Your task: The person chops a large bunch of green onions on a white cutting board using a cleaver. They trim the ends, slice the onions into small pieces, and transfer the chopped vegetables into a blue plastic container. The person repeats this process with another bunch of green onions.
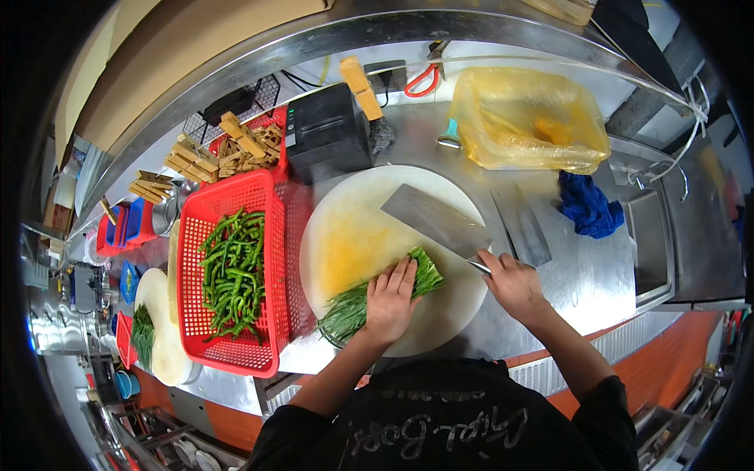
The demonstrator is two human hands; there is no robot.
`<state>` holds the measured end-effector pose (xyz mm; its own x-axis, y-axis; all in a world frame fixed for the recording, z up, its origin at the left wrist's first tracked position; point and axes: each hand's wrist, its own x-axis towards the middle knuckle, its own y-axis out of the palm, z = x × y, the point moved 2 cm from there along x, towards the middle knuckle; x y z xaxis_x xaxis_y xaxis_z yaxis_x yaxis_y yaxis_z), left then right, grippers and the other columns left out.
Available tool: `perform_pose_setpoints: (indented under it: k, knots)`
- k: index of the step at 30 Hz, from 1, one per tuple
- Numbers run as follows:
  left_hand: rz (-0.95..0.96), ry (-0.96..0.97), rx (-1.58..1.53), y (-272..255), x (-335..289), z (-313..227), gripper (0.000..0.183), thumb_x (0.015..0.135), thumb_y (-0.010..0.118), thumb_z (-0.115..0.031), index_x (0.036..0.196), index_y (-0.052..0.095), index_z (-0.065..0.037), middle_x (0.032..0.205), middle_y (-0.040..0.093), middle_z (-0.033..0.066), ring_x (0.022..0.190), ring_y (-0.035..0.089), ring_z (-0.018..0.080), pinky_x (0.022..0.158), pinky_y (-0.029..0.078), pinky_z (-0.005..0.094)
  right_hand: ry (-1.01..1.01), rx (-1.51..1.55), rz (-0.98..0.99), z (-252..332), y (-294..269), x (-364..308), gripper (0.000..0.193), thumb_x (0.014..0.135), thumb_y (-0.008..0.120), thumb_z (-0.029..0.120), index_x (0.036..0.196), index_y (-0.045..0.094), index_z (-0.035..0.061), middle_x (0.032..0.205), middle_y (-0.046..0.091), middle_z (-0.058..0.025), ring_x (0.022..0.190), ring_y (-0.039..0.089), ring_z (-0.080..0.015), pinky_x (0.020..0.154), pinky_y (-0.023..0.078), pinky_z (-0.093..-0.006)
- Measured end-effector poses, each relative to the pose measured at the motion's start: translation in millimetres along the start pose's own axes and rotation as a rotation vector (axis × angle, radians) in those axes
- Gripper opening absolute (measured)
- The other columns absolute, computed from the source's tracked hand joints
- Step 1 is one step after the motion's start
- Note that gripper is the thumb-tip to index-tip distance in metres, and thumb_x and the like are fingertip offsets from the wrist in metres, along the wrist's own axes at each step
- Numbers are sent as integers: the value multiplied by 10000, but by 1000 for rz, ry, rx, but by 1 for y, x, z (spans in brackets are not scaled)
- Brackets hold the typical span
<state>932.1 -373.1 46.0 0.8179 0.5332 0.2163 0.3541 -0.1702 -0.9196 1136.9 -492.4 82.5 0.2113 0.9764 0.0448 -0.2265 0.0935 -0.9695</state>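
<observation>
On a round white cutting board (338,212) lies a bundle of long green chives (428,271), their cut ends toward the right and the leafy ends at the lower left. My left hand (390,302) presses down over the bundle, its fingers laid across it and holding it. In my right hand (509,286) is a broad-bladed cleaver (436,220), gripped by the handle. Its blade lies over the upper right of the board, beyond the chives and apart from them. Yellowish stains mark the board's left half.
Left of the board stands a red basket (271,314) of green chili peppers (236,275). To the right are another broad blade (528,231), a blue cloth (589,206) and a sink (653,243). Behind are a black printer (326,129), a yellow plastic-covered container (526,118) and a teal-handled peeler (450,135).
</observation>
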Motion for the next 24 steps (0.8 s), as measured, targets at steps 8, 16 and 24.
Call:
perform_pose_setpoints:
  k: [8,16,24]
  knots:
    - [21,10,-8,3,-5,4,713,681,705,-200,1311,406,-53,1326,435,98,1170,428,288,971,332,437,-84,212,-137,34,18,81,159,760,653,224,894,670,141,862,573,-70,888,558,-265,789,457,-374]
    - [36,-24,-14,4,-5,5,685,727,663,-225,1326,382,-50,1353,401,106,1203,397,322,988,308,466,2,170,315,49,47,134,116,763,626,223,796,668,119,941,610,-81,926,589,-261,779,478,-393]
    - [28,-52,-75,3,-2,8,694,704,691,-227,1304,392,-48,1329,420,132,1205,403,318,994,316,448,-3,222,85,23,18,100,393,779,630,235,1125,485,118,975,576,-127,911,585,-308,758,471,-416]
